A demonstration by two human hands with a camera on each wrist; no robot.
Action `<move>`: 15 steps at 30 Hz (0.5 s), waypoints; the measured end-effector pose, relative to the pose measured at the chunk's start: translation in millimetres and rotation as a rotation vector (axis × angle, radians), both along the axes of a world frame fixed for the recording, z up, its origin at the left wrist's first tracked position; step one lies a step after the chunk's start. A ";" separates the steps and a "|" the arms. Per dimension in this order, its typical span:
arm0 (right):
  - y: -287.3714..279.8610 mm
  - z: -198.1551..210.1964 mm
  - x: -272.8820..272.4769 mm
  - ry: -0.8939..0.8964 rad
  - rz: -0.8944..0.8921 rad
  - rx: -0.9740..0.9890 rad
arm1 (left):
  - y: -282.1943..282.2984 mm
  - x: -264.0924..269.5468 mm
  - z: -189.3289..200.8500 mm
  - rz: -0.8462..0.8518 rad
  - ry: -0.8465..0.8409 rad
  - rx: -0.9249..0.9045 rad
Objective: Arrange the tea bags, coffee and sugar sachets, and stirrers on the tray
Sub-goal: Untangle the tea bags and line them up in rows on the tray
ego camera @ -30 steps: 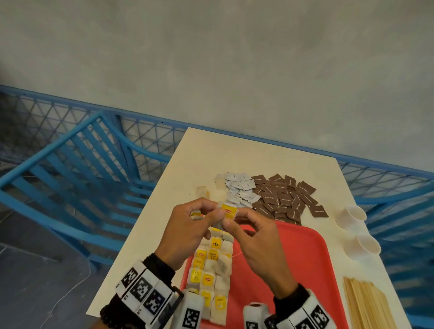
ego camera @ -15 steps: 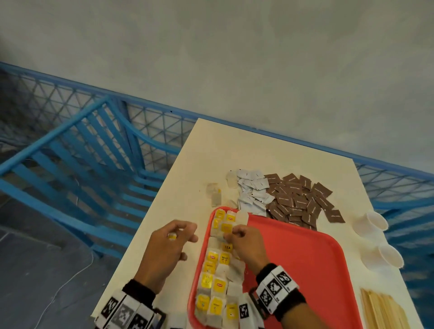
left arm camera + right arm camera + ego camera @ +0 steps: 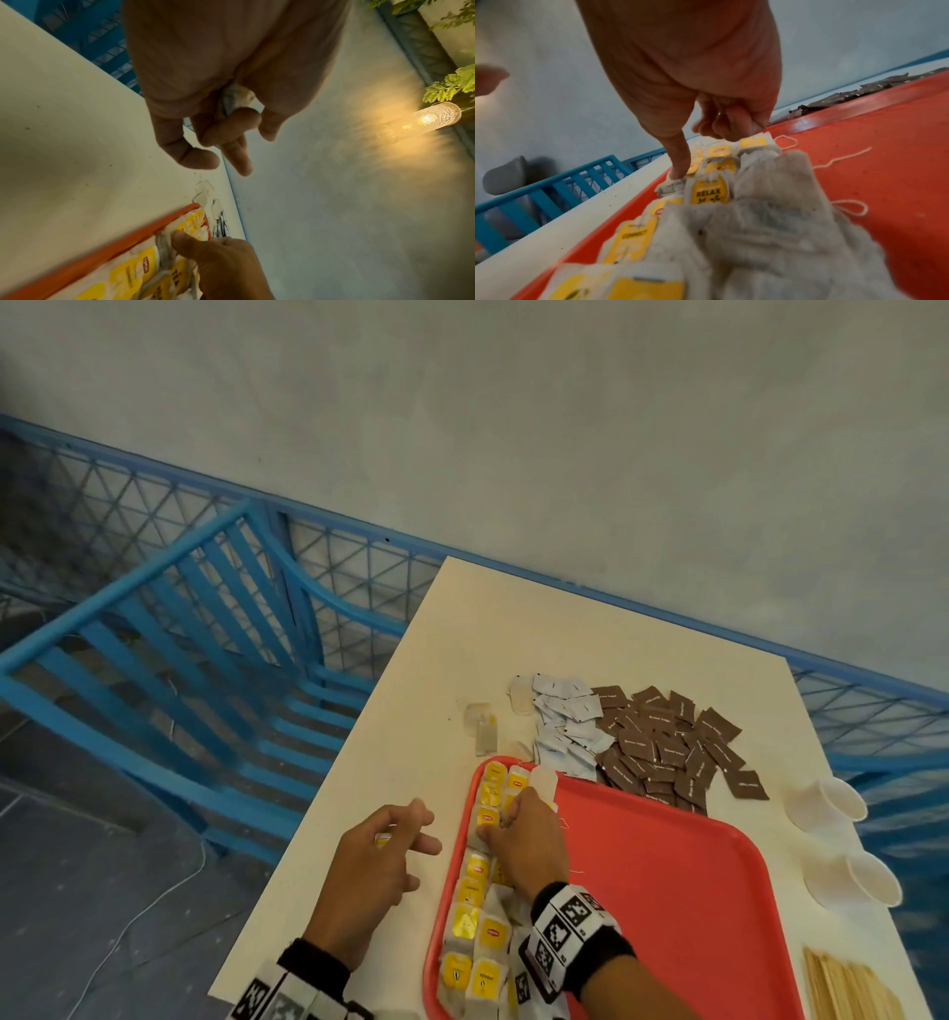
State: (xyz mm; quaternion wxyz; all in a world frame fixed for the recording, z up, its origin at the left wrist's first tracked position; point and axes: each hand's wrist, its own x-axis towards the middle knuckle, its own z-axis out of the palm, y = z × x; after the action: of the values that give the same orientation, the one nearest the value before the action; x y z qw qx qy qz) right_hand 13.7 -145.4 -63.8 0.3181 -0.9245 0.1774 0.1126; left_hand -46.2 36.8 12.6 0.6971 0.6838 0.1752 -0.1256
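A red tray (image 3: 667,891) lies on the cream table, with rows of yellow-tagged tea bags (image 3: 477,932) along its left side. My right hand (image 3: 506,819) is on the far end of those rows. Its thumb (image 3: 677,172) presses one bag down, and its curled fingers hold the far tea bag (image 3: 754,142). My left hand (image 3: 418,850) hovers over the table just left of the tray and grips a tea bag (image 3: 236,97) in its curled fingers. White sugar sachets (image 3: 565,726), brown coffee sachets (image 3: 662,747) and wooden stirrers (image 3: 847,988) lie off the tray.
Two loose tea bags (image 3: 482,726) lie on the table beyond the tray's far left corner. Two white paper cups (image 3: 827,803) lie on their sides at the right. A blue chair (image 3: 154,660) and a blue mesh railing stand off the table's left edge.
The hands have parted from over the tray. My right hand went down onto the far end of the tea bag rows and stays there. My left hand moved left over the table, still holding a bag.
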 end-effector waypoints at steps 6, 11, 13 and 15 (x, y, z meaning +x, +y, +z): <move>-3.5 35.1 -2.2 -0.083 0.120 -0.026 | -6.2 3.4 13.0 0.086 0.181 -0.451; -25.6 112.1 -31.4 -0.443 0.336 0.164 | -24.8 5.5 31.1 0.065 0.291 -0.821; -32.9 136.1 -49.0 -0.517 0.488 0.156 | -38.2 4.3 39.8 0.013 0.269 -0.895; -39.7 149.0 -66.3 -0.522 0.593 0.118 | -53.5 1.9 48.3 -0.066 0.247 -0.941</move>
State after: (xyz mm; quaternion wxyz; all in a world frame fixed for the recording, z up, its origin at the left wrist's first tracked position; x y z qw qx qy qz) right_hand -52.6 -185.1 85.3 0.3586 -0.9133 -0.1907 -0.0292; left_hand -44.4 -16.7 60.9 0.9003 0.2795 0.1589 -0.2935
